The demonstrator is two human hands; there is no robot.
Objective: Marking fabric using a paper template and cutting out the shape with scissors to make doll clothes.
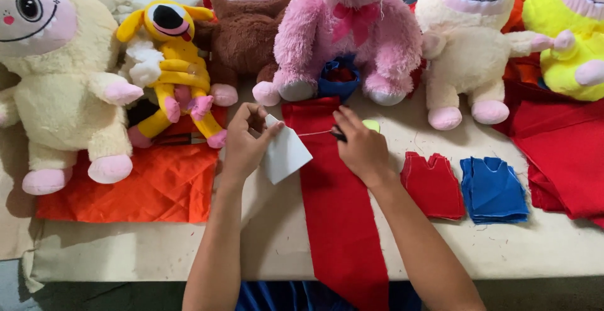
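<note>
Pinching the white paper pattern [285, 155] in your left hand [244, 140], right hand [361, 146] gripping a dark marker [339, 136], keep it flat on the red strip [340, 210]

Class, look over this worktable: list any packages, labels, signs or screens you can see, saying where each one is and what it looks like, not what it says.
None: no package, label, sign or screen shows.
Nearest thing: a plain white paper piece, roughly four-sided, held in the left hand over the long red cloth strip; no print visible on it.
</note>
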